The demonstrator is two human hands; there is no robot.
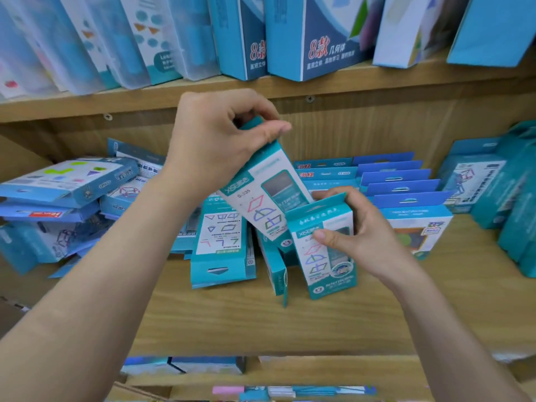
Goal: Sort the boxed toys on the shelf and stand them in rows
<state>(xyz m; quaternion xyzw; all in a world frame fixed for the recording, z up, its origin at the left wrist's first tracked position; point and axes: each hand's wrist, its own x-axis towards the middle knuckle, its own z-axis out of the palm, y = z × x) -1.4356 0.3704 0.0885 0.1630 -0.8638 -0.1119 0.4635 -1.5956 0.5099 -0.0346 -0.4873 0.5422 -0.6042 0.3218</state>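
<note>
My left hand [214, 140] grips the top flap of a teal-and-white toy box [261, 195], which is lifted and tilted to the left above the wooden shelf [261, 320]. My right hand [362, 227] holds a matching teal box [324, 256] upright on the shelf, thumb on its front. Between the two, a third teal box [277, 271] stands edge-on. Another teal box [220, 242] lies flat and upside down just left of it.
A jumbled pile of blue boxes [66, 204] lies at the left. A neat row of blue boxes [403, 184] stands behind my right hand, with teal boxes [510, 198] stacked at the far right. Tall boxes [313, 36] fill the upper shelf.
</note>
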